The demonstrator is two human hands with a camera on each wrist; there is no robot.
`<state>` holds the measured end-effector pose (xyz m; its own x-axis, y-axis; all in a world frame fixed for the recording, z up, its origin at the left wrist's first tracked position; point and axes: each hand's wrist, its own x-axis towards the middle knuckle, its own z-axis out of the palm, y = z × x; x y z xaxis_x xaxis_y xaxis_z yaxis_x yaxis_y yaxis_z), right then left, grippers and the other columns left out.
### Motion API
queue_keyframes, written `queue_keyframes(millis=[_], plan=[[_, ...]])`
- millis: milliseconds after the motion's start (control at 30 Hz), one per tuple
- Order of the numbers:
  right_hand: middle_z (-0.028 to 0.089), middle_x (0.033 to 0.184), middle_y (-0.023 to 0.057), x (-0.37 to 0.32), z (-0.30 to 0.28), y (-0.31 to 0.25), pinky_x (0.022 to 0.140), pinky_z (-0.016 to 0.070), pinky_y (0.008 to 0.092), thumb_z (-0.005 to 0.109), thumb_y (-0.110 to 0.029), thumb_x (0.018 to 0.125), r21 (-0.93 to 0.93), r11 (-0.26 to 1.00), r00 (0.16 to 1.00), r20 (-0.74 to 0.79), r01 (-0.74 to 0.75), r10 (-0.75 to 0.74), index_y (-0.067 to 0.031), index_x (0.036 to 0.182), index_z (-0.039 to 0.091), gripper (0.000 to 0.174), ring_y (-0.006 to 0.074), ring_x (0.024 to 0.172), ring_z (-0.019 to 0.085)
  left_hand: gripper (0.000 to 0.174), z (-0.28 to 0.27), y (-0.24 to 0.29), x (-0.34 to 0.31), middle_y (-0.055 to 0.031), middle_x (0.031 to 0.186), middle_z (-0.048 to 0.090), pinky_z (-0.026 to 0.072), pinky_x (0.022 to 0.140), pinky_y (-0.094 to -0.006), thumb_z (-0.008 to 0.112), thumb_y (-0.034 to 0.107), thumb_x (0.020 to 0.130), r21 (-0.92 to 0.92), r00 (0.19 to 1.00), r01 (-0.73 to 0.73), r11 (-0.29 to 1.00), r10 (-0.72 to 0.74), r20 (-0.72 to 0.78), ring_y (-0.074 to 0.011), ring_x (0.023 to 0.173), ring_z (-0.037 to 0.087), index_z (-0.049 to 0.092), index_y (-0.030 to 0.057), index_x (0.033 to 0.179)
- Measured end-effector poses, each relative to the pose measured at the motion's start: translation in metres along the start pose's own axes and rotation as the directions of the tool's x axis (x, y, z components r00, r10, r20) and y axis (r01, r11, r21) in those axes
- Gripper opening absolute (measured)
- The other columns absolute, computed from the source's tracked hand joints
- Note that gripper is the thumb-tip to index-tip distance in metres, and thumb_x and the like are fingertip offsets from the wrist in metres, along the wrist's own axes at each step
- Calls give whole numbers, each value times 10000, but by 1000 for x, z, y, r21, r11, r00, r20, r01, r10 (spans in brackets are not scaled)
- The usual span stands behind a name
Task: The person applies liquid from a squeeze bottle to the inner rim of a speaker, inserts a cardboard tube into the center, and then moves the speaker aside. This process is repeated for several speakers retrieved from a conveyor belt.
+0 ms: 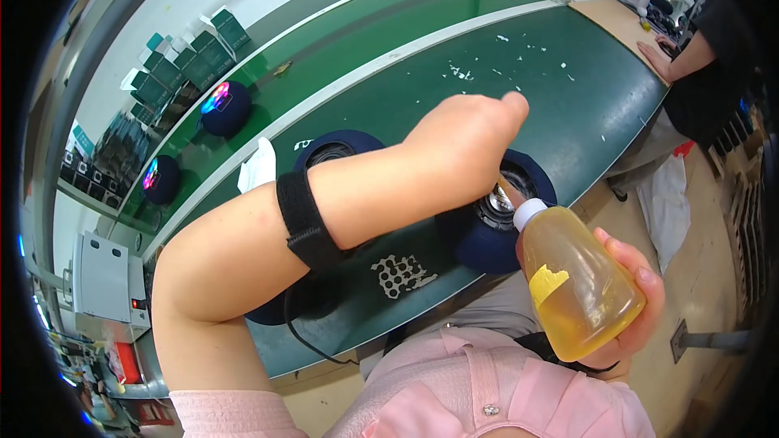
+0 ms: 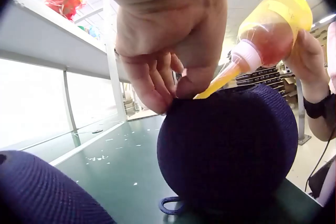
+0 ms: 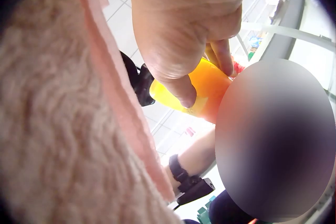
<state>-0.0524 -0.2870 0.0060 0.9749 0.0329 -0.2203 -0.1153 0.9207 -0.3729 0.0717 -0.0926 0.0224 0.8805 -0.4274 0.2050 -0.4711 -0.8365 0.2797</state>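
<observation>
My left hand (image 1: pixel 466 146) arches over a round navy fabric-covered speaker (image 1: pixel 479 247). In the left wrist view its thumb and fingertips (image 2: pixel 163 100) pinch the fabric at the top rim of the speaker (image 2: pixel 226 150). My right hand (image 1: pixel 641 284) grips a clear squeeze bottle (image 1: pixel 580 308) of yellow liquid, with a torn yellow label and a white collar. The bottle is tilted, and its thin nozzle (image 2: pixel 223 81) reaches down to the rim beside the left thumb. In the right wrist view the right thumb (image 3: pixel 181 90) presses the side of the bottle (image 3: pixel 210 95).
Another navy speaker (image 1: pixel 345 142) stands behind my left forearm. A perforated scrap (image 1: pixel 398 276) and a black cable (image 1: pixel 304 341) lie near the front edge. Two lit speakers (image 1: pixel 225 109) and green boxes (image 1: pixel 195 61) sit beyond the rail. A person (image 1: pixel 690 65) stands at the far right.
</observation>
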Motion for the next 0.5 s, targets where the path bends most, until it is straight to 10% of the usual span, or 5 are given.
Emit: queue_keyframes(millis=[233,500], plan=[[458,1175,225,-1,0,-3,875,480,457,621,-132,800,24,999,999,-18,-43,43,-81,1239,322,533,370,1092,499,307,-16,-20,11,-103,699,597,462,524,-293,597,15,658,-317,910,388,865,-306,280,-159,588,573,374,18,869],[462,1175,215,-4,2,-1,880,477,456,627,-140,796,36,994,994,-27,-103,104,-75,1232,328,532,367,1098,496,319,-20,-18,4,-111,726,604,467,516,-286,600,12,657,-357,862,488,796,-376,340,-157,595,586,370,10,877]])
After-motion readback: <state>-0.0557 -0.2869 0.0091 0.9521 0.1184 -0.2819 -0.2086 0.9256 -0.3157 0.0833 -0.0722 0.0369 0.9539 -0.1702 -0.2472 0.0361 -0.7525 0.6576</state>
